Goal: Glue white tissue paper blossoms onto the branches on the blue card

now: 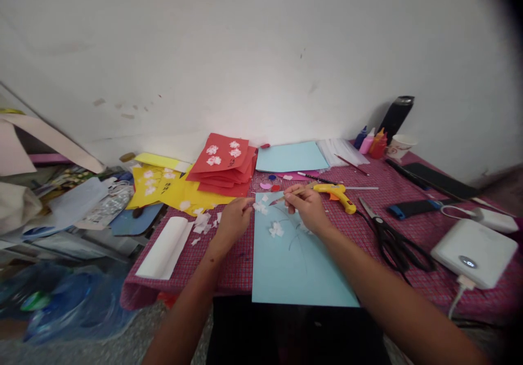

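A light blue sheet of paper lies in front of me with thin pencil-like branch lines and white paper flowers on it. My right hand grips a paintbrush whose dark tip points left, close to the upper white flower. Below that sits another white flower; a third is partly hidden by my right hand. At the sheet's left edge is my left hand, index finger stretched toward the upper flower and holding nothing visible. Loose white paper scraps lie left of it.
Left are a folded white paper and yellow sheets; behind, red flower cards and blue sheets. Right are a yellow glue gun, black scissors, paint bottles, a paper cup and a white power bank.
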### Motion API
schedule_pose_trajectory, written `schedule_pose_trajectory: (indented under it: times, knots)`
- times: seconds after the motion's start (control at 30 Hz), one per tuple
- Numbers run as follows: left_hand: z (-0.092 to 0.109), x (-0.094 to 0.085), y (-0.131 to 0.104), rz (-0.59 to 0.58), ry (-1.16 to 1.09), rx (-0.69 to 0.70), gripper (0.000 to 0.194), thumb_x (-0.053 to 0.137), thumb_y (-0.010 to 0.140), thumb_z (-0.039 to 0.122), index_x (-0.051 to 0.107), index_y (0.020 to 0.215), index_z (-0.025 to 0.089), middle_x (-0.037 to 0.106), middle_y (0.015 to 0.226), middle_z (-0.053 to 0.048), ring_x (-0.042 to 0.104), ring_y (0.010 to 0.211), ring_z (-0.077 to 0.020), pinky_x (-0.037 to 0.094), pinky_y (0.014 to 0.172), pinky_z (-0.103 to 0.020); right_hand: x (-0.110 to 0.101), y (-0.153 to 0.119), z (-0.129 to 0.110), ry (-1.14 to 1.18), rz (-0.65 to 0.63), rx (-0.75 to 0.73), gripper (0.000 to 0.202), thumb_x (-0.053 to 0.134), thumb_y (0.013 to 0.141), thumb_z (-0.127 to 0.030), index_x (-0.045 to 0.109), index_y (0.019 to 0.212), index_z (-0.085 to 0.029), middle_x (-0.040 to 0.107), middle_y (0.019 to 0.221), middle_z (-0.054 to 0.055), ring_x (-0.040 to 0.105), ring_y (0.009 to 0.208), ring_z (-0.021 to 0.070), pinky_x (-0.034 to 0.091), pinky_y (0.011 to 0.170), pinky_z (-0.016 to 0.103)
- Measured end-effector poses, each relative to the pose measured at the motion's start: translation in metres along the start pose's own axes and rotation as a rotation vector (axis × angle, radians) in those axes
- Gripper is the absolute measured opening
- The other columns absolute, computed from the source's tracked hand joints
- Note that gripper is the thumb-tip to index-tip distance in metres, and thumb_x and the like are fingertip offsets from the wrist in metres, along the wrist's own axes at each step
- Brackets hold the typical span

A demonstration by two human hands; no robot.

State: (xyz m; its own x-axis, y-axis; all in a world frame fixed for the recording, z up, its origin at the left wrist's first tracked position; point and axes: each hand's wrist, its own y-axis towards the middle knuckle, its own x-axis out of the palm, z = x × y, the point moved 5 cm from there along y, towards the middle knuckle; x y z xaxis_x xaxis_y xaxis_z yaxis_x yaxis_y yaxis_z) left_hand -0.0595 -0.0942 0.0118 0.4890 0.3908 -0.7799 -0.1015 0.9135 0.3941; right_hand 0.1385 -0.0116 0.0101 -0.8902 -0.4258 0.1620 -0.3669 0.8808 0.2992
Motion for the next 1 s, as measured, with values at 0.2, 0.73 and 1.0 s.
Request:
schedule_pose_trajectory:
  times: [0.2,0.73,1.0]
  knots:
    - [-0.043,-0.046,-0.028,0.157,-0.019,-0.232,0.026,0.054,0.086,0.028,0.071,0.104,0.021,0.073,0.105,-0.006,0.065,0.097,-0.0220,0.049,0.089,-0.033,0.003,-0.001,0.001,-0.022,-0.026,0.011,0.016,0.067,0.079,-0.033,0.061,0.080,-0.018,0.058,0.061,-0.003,0.049,0.047,0.0102,0.036,0.045,0.024]
    - [-0.040,-0.044,-0.059,-0.059,0.184,-0.142,0.024,0.061,0.078,0.024,0.069,0.100,0.018,0.070,0.098,-0.008,0.061,0.091,-0.0233,0.044,0.083,-0.034,0.005,-0.002,0.010,-0.039,-0.064,0.027,0.015,0.067,0.080,-0.031,0.061,0.082,-0.018,0.058,0.061,-0.003,0.049,0.047,0.0105,0.036,0.045,0.025]
    - [-0.043,-0.036,-0.055,-0.048,0.208,-0.143,0.025,0.047,0.090,0.027,0.068,0.081,0.017,0.069,0.085,-0.007,0.060,0.082,-0.0202,0.042,0.076,-0.031,0.006,-0.004,0.009,-0.045,-0.070,0.027,0.016,0.067,0.081,-0.032,0.061,0.082,-0.018,0.058,0.061,-0.003,0.049,0.048,0.0101,0.036,0.045,0.024]
